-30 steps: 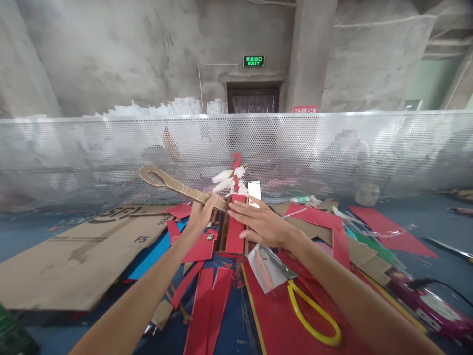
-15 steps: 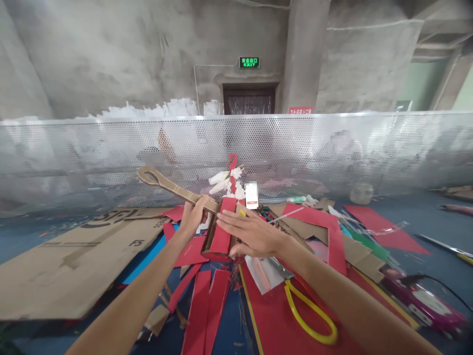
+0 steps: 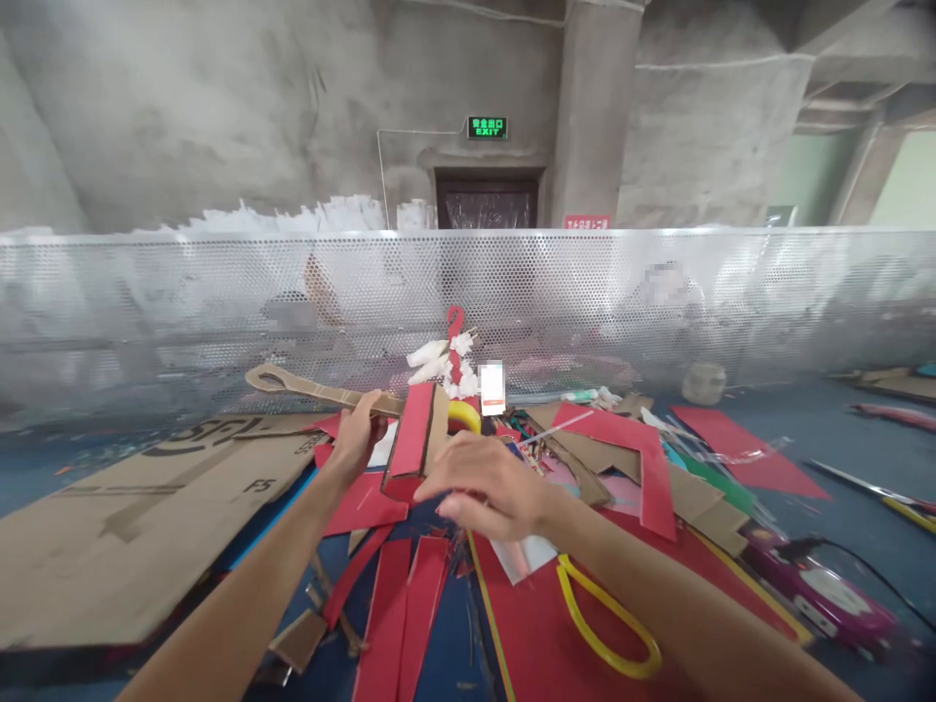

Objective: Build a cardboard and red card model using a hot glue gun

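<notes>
Centrally, a red-faced box [image 3: 414,429] raised between both hands, left hand [image 3: 357,437] with its grip closed round the box's cardboard handle [image 3: 322,391], right hand [image 3: 487,483] bent at the box's near end, its grip unclear, white flowers [image 3: 430,362] behind.

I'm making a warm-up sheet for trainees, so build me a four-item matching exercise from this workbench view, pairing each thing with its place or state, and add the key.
Column one
1. left hand
2. right hand
3. EXIT sign
4. yellow loop-shaped handle

Column two
A. lit green, above the doorway
B. gripping the looped cardboard strip
C. lying over a red sheet
D. at the near end of the red-faced cardboard box

Right pairs: 1-B, 2-D, 3-A, 4-C
</notes>
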The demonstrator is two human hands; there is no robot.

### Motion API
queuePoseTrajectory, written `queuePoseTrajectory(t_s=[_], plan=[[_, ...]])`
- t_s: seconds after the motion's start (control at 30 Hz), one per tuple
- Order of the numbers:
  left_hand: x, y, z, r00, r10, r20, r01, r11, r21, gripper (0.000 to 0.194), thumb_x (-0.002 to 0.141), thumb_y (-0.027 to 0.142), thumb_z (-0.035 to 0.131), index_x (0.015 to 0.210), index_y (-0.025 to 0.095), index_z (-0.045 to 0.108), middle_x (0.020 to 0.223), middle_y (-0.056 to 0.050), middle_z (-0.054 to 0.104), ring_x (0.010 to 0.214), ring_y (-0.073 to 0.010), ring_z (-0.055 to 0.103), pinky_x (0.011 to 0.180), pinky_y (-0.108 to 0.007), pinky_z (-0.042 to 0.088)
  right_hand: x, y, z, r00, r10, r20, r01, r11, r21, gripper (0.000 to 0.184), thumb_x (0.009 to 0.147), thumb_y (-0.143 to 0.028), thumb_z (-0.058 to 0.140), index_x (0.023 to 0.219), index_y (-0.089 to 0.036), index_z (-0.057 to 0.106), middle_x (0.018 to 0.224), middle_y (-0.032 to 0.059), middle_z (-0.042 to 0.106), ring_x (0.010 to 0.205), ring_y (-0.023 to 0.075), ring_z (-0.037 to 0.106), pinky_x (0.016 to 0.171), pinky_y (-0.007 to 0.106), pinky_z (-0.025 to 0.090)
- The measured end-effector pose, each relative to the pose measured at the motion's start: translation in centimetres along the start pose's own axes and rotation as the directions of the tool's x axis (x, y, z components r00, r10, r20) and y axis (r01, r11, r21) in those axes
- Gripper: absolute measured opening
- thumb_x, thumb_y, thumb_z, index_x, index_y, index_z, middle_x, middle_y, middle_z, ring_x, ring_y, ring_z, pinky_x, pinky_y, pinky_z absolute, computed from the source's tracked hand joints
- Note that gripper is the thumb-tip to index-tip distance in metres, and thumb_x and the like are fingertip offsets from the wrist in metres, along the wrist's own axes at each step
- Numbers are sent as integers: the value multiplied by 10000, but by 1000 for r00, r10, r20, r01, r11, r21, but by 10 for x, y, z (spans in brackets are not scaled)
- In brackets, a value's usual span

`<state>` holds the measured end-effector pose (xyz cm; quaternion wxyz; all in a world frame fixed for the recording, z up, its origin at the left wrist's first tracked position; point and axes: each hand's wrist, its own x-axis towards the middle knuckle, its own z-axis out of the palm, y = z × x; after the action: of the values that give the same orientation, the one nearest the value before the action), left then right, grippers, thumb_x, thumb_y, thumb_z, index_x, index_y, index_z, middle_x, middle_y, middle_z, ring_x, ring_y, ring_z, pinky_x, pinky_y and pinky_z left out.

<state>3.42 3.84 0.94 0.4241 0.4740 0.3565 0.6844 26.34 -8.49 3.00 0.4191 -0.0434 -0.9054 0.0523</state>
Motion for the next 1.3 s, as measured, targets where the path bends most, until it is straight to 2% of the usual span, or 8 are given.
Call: queuePoseTrajectory(t_s=[0.07, 0.13, 0.23, 0.3, 0.87, 1.0, 1.2, 1.3], plan=[[2, -3, -4, 999, -18, 43, 20, 999, -49, 326, 752, 405, 692, 614, 198, 482, 471, 91, 394, 402, -59, 326, 407, -199, 263, -6, 11, -2, 958, 270, -93, -267, 962, 52, 340, 1045, -354, 441, 900, -180, 695, 849, 47, 763, 788, 157, 707, 786, 299, 528], [2, -4, -7, 995, -48, 83, 56, 994, -90, 327, 761, 430, 687, 638, 196, 494, 463, 94, 392, 390, -59, 329, 403, -198, 267, -15, 30, 0, 824, 549, -140, -523, 832, 184, 309, 1030, -366, 476, 847, -190, 652, 785, 23, 726, 705, 144, 687, 661, 255, 517], [1, -4, -9, 986, -81, 148, 100, 987, -126, 300, 776, 460, 676, 741, 182, 570, 467, 99, 413, 362, -58, 323, 388, -199, 268, -30, 60, 6, 655, 749, -98, -671, 637, 380, 209, 967, -386, 588, 865, -203, 583, 704, -11, 682, 639, 144, 669, 609, 245, 515], [-2, -1, -7, 978, -87, 191, 117, 982, -149, 310, 786, 466, 677, 858, 169, 625, 489, 101, 443, 354, -51, 316, 385, -193, 280, -36, 74, 9, 613, 790, -19, -697, 551, 458, 225, 936, -408, 630, 872, -198, 581, 718, -6, 683, 634, 138, 661, 596, 240, 516], [-13, 4, -5, 885, -115, 452, 210, 964, -164, 450, 790, 491, 773, 1126, 206, 679, 618, 49, 512, 523, -88, 466, 498, -183, 413, -25, 63, 6, 524, 850, 55, -721, 408, 560, 112, 804, -265, 684, 794, -188, 604, 682, -20, 643, 556, 112, 605, 475, 199, 490], [-3, 3, -17, 831, -198, 519, 238, 971, -11, 459, 788, 569, 760, 1042, 193, 695, 729, 2, 597, 573, -106, 502, 541, -213, 444, -30, 71, 14, 565, 825, 19, -695, 464, 549, 94, 797, -235, 660, 753, -195, 586, 631, -22, 637, 523, 128, 613, 494, 231, 522], [8, 26, -44, 588, -536, 606, 167, 813, 557, 399, 773, 572, 760, 811, 175, 747, 619, -53, 618, 538, -167, 549, 495, -248, 428, -36, 78, 16, 562, 820, -112, -704, 545, 456, 58, 800, -196, 607, 755, -197, 571, 649, -4, 649, 555, 160, 656, 548, 280, 563], [7, 53, -40, 614, -487, 621, -60, 756, 652, 264, 708, 442, 833, 722, 196, 741, 534, -37, 603, 475, -164, 524, 465, -240, 386, -38, 78, 14, 561, 816, -138, -713, 562, 419, 80, 788, -177, 613, 738, -202, 556, 649, -4, 650, 556, 160, 653, 547, 273, 549]])
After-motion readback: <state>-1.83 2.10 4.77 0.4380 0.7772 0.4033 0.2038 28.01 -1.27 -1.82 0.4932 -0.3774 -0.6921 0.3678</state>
